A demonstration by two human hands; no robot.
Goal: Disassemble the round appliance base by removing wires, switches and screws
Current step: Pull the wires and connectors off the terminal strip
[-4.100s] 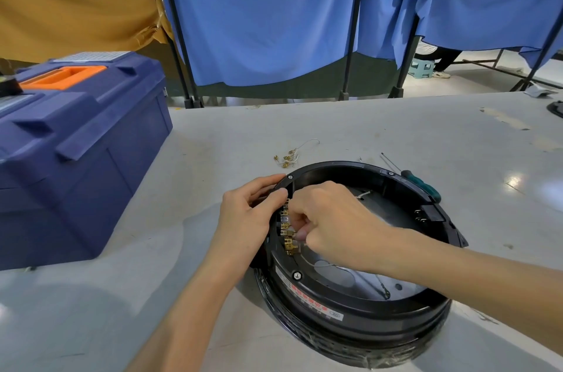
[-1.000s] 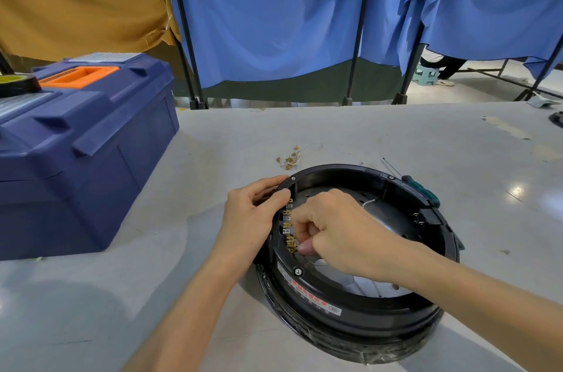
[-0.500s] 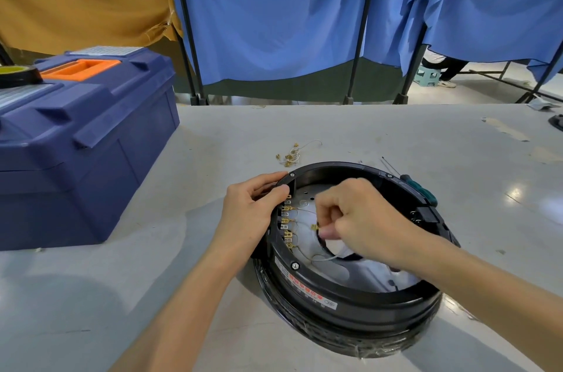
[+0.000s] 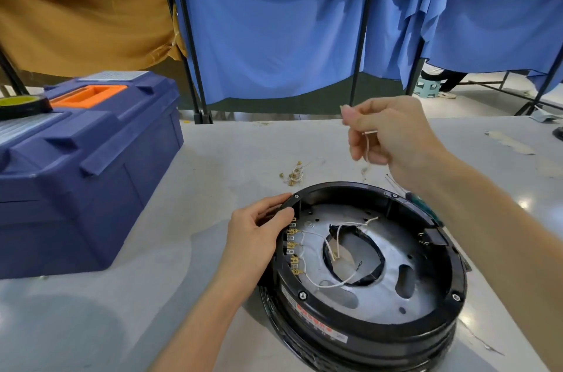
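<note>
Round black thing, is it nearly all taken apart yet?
Not nearly. Done: a little pile of pulled wires lies on the table. In hand: the right hand pinches one loose white wire in the air while the left hand grips the base. Left: white wires on brass terminals inside, plus rim screws.

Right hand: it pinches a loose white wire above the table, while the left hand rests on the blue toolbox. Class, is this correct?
Wrong about the left hand: the head view shows it gripping the rim of the round base, not the toolbox. The right hand does pinch the white wire above the table.
</note>
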